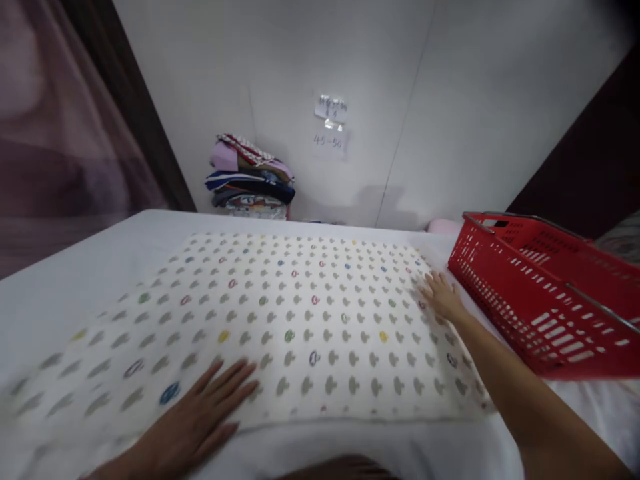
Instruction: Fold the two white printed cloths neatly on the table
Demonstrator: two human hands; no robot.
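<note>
A white cloth (330,313) printed with grey motifs and small coloured marks lies spread flat over a white-covered table (115,243). My left hand (205,403) rests palm down near the cloth's front edge, fingers stretched out, holding nothing. Toward the right side of the cloth, my right hand (441,297) lies flat with its fingers spread, also empty. The cloth's far left front corner is blurred.
A red plastic basket (505,293) with metal handles stands on the right, close to my right forearm. Folded clothes (253,177) are stacked beyond the table's back edge against a wall (300,60) with paper notes (330,127). A pinkish curtain (65,133) hangs at left.
</note>
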